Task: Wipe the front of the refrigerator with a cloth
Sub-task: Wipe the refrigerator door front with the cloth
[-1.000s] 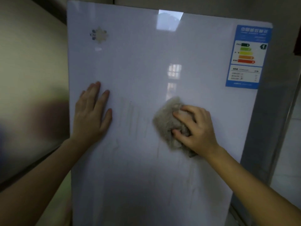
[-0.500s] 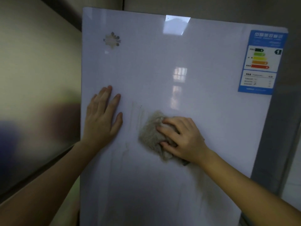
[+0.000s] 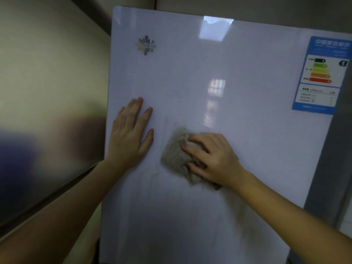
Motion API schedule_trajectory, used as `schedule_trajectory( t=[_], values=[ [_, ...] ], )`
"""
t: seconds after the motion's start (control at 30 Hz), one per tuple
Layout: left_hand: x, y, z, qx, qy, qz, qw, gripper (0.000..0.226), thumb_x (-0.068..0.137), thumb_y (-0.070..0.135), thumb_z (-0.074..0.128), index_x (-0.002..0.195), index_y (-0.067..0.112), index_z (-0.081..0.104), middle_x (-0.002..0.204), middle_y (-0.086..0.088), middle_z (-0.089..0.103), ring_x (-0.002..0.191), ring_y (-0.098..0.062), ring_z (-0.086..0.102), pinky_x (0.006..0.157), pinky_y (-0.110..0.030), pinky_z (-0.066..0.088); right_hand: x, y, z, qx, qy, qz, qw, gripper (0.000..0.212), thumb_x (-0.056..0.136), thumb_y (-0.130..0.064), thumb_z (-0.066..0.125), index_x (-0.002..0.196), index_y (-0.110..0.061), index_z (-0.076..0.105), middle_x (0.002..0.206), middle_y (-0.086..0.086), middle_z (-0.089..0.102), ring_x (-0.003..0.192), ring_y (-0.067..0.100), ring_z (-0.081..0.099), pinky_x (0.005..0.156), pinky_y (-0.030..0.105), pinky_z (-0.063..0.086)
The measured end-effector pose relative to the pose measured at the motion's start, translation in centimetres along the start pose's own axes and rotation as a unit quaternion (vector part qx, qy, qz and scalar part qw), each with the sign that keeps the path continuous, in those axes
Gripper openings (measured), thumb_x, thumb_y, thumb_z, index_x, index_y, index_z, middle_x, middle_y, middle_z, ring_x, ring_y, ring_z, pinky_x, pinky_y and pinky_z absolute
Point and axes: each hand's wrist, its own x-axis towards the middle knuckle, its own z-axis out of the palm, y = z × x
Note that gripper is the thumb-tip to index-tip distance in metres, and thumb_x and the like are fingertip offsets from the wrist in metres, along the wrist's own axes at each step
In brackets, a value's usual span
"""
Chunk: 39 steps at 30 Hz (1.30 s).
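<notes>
Where the white refrigerator door (image 3: 238, 130) fills the head view, the grey-beige cloth (image 3: 174, 156) lies bunched against its glossy front, slightly left of the panel's middle and below the window reflection (image 3: 216, 88). Right hand (image 3: 213, 158): pressed on the cloth from the right, fingers curled over its upper part and thumb tucked against its lower edge, so the fabric is gripped and pinned to the door; a fold of cloth shows below the wrist. Left hand (image 3: 131, 133): flat on the door near its left edge, just beside the cloth but apart from it, fingers extended, close together and pointing upward, thumb spread to the right, holding nothing. Faint vertical streaks (image 3: 165, 130) mark the surface between the 2 hands and continue below them; a dull smear (image 3: 242, 216) runs down the panel beneath the right forearm. Silver snowflake-shaped emblem (image 3: 146, 45): upper left of the door. Blue energy label (image 3: 322, 75): upper right corner, bearing 5 coloured bars from green to red and a numeral 1; its small print is too blurred to read. Bright rectangular reflection (image 3: 216, 28): top edge of the door. Beige wall (image 3: 47, 73): left of the refrigerator, blurred.
</notes>
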Motion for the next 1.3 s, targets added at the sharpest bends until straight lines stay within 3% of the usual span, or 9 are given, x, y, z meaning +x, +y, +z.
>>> schedule_trajectory(
  t=[0.1,0.3,0.4,0.53,0.67,0.9,1.0,1.17,1.3],
  values=[
    [0.2,0.0,-0.3,0.005,-0.006,0.003,1.0,0.057,0.099,0.037,0.048,0.15,0.012,0.04,0.161,-0.016,0.03,0.151,-0.031,0.026,0.124,-0.043,0.019,1.1,1.0,-0.7,-0.011,0.02,0.01,1.0,0.037,0.089,-0.036,0.075,0.118,-0.013,0.075,0.119,0.014,0.069,0.105,0.033,0.064,0.085,0.039,0.046],
    [0.2,0.0,-0.9,0.014,-0.015,0.005,1.0,0.054,0.1,0.038,0.046,0.147,0.011,0.045,0.16,-0.017,0.033,0.148,-0.033,0.032,0.122,-0.044,0.024,3.7,2.5,-1.3,-0.007,0.084,0.143,0.986,0.039,0.085,-0.029,0.077,0.119,-0.01,0.072,0.121,0.015,0.065,0.106,0.032,0.061,0.087,0.042,0.047],
    [-0.3,-0.6,-1.7,0.023,-0.002,0.013,1.0,0.049,0.1,0.035,0.048,0.142,0.009,0.051,0.156,-0.019,0.039,0.143,-0.035,0.04,0.115,-0.046,0.033,1.8,0.2,0.3,0.001,0.029,0.064,0.998,0.038,0.088,-0.034,0.073,0.119,-0.01,0.073,0.121,0.016,0.067,0.106,0.034,0.062,0.088,0.042,0.047],
    [-3.0,-2.3,-2.9,0.044,0.008,-0.027,0.999,0.049,0.099,0.035,0.048,0.14,0.008,0.053,0.155,-0.02,0.041,0.142,-0.036,0.041,0.113,-0.045,0.034,-0.9,-2.1,1.9,0.019,-0.056,-0.079,0.995,0.035,0.093,-0.038,0.07,0.119,-0.015,0.074,0.122,0.013,0.07,0.108,0.031,0.065,0.087,0.04,0.05],
    [-6.7,-3.0,-3.0,0.047,-0.007,-0.02,0.999,0.051,0.1,0.035,0.047,0.139,0.003,0.054,0.152,-0.024,0.043,0.14,-0.04,0.043,0.114,-0.048,0.034,1.8,-0.8,1.1,-0.002,-0.02,-0.051,0.998,0.036,0.092,-0.036,0.07,0.119,-0.014,0.074,0.121,0.014,0.07,0.104,0.034,0.066,0.083,0.04,0.05],
    [-8.6,-3.3,-2.0,0.03,-0.034,-0.009,0.999,0.052,0.1,0.035,0.046,0.14,0.002,0.052,0.153,-0.023,0.043,0.141,-0.038,0.042,0.117,-0.043,0.032,9.3,1.8,0.1,-0.013,0.079,0.115,0.99,0.04,0.084,-0.028,0.076,0.118,-0.008,0.071,0.119,0.017,0.064,0.108,0.035,0.06,0.09,0.037,0.042],
    [-8.6,-3.4,-2.0,0.028,-0.035,-0.006,0.999,0.053,0.101,0.036,0.044,0.142,0.003,0.051,0.154,-0.023,0.042,0.142,-0.037,0.041,0.116,-0.045,0.034,7.7,-0.6,1.6,-0.003,0.035,0.077,0.996,0.041,0.085,-0.03,0.074,0.119,-0.008,0.071,0.121,0.018,0.066,0.106,0.037,0.061,0.087,0.041,0.046],
    [-8.9,-3.4,-1.7,0.026,-0.041,-0.008,0.999,0.056,0.1,0.037,0.045,0.147,0.005,0.045,0.158,-0.021,0.035,0.147,-0.036,0.035,0.12,-0.042,0.028,1.3,-3.8,2.9,0.018,-0.064,-0.111,0.992,0.033,0.095,-0.037,0.068,0.118,-0.014,0.074,0.12,0.013,0.071,0.104,0.032,0.067,0.084,0.039,0.053],
    [-9.1,-3.2,-1.4,0.014,-0.05,-0.029,0.998,0.06,0.099,0.037,0.047,0.149,0.006,0.04,0.16,-0.019,0.031,0.149,-0.034,0.031,0.123,-0.039,0.021,2.2,-1.7,1.6,-0.008,-0.015,-0.021,1.0,0.035,0.091,-0.033,0.073,0.119,-0.013,0.074,0.121,0.015,0.069,0.105,0.035,0.066,0.085,0.042,0.052]
  ],
)
